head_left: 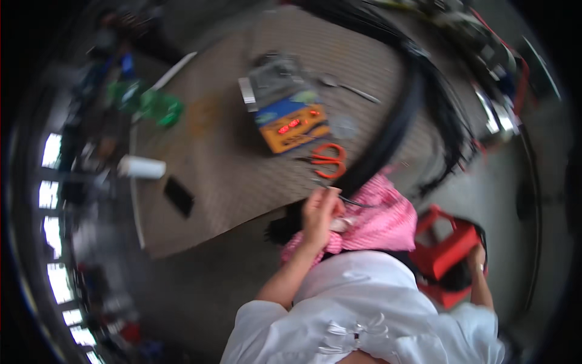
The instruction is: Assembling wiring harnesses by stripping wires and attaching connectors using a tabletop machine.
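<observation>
My left hand [320, 213] is closed above my lap, and a thin black strand [357, 202] comes out between the thumb and fingers. Right beside it, a thick bundle of long black strands [388, 139] runs across the table edge, and its frayed end [284, 229] shows beyond my wrist. Pink patterned cloth [385, 218] lies over my lap under that hand. Low on the right, my right hand [477, 258] is at the side of a red plastic stool [447, 252] with something black in it; blur and the stool hide its fingers.
On the brown table [224, 121] lie orange-handled scissors [329, 161], a spoon [351, 90] and a black phone-like slab [179, 196]. An orange and blue box with a lit red display [294, 124], a white roll [142, 167] and a green bottle [159, 108] are also there.
</observation>
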`<control>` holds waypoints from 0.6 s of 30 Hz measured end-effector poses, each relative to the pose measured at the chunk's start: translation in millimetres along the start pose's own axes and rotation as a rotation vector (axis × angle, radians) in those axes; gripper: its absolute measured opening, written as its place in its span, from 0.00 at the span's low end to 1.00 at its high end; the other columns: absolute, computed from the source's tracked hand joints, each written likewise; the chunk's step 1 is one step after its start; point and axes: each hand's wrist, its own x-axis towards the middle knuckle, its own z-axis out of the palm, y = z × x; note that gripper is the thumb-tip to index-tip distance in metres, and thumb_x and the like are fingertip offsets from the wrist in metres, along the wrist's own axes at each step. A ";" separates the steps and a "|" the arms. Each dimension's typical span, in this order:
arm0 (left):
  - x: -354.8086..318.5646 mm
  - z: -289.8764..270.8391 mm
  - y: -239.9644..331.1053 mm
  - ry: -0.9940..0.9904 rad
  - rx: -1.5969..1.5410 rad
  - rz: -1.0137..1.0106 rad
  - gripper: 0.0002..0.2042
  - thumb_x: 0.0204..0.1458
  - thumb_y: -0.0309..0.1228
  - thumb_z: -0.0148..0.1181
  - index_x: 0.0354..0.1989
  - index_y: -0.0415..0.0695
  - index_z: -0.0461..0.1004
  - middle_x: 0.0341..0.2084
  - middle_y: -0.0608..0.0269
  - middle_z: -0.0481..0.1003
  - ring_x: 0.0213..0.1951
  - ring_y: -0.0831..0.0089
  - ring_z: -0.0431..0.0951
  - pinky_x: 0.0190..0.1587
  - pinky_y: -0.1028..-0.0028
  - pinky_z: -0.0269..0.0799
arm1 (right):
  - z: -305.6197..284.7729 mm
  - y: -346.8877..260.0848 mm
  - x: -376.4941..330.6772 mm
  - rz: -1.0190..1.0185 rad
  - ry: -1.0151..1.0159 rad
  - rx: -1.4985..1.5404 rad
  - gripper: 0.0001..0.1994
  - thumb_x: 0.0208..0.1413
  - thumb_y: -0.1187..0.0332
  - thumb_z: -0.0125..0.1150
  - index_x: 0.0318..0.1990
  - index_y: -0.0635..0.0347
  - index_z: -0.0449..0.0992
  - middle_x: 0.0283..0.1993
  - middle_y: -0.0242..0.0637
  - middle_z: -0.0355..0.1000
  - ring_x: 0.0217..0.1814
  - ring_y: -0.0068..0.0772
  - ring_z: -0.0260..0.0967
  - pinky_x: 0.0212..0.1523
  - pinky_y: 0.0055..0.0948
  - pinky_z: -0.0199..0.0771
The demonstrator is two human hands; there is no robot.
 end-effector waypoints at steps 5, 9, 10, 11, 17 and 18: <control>-7.2 -4.9 8.2 0.014 -0.078 -0.038 0.08 0.54 0.30 0.50 0.37 0.39 0.71 0.21 0.67 0.70 0.25 0.81 0.70 0.32 0.80 0.68 | -97.2 -262.8 -46.7 -0.685 0.008 0.945 0.03 0.45 0.81 0.52 0.28 0.63 0.70 0.24 0.42 0.69 0.27 0.41 0.67 0.28 0.30 0.66; -14.2 -7.8 4.4 0.027 -0.152 -0.011 0.09 0.54 0.31 0.51 0.38 0.39 0.72 0.21 0.69 0.69 0.26 0.83 0.68 0.32 0.83 0.65 | -168.8 -381.4 -105.2 -1.212 -0.040 0.859 0.06 0.43 0.83 0.55 0.29 0.64 0.71 0.27 0.42 0.68 0.28 0.38 0.68 0.28 0.28 0.67; -14.7 -8.1 3.2 0.054 -0.136 -0.009 0.09 0.53 0.31 0.52 0.37 0.40 0.73 0.21 0.70 0.69 0.25 0.84 0.67 0.31 0.84 0.64 | -173.2 -399.6 -113.6 -1.294 -0.058 0.882 0.06 0.43 0.83 0.56 0.30 0.64 0.71 0.28 0.42 0.68 0.28 0.39 0.68 0.29 0.29 0.67; -16.7 -4.9 3.0 0.107 -0.137 -0.014 0.09 0.53 0.32 0.53 0.37 0.41 0.73 0.20 0.72 0.68 0.25 0.85 0.66 0.29 0.85 0.61 | -172.8 -415.1 -121.4 -1.279 -0.130 0.984 0.06 0.42 0.82 0.57 0.29 0.64 0.72 0.28 0.42 0.68 0.29 0.40 0.68 0.30 0.28 0.68; -22.7 -5.2 21.9 0.174 -0.016 0.045 0.10 0.51 0.34 0.56 0.37 0.42 0.75 0.19 0.77 0.66 0.22 0.89 0.60 0.24 0.87 0.54 | -149.6 -453.1 -127.6 -0.993 -0.965 1.218 0.08 0.53 0.75 0.54 0.39 0.68 0.66 0.32 0.35 0.70 0.32 0.18 0.67 0.31 0.19 0.69; -22.5 -6.8 23.2 0.174 -0.012 0.031 0.10 0.51 0.34 0.55 0.37 0.42 0.75 0.20 0.77 0.66 0.22 0.90 0.60 0.24 0.87 0.54 | -149.1 -456.0 -128.3 -0.960 -0.997 1.248 0.08 0.53 0.75 0.54 0.39 0.67 0.66 0.32 0.35 0.70 0.32 0.18 0.67 0.30 0.18 0.69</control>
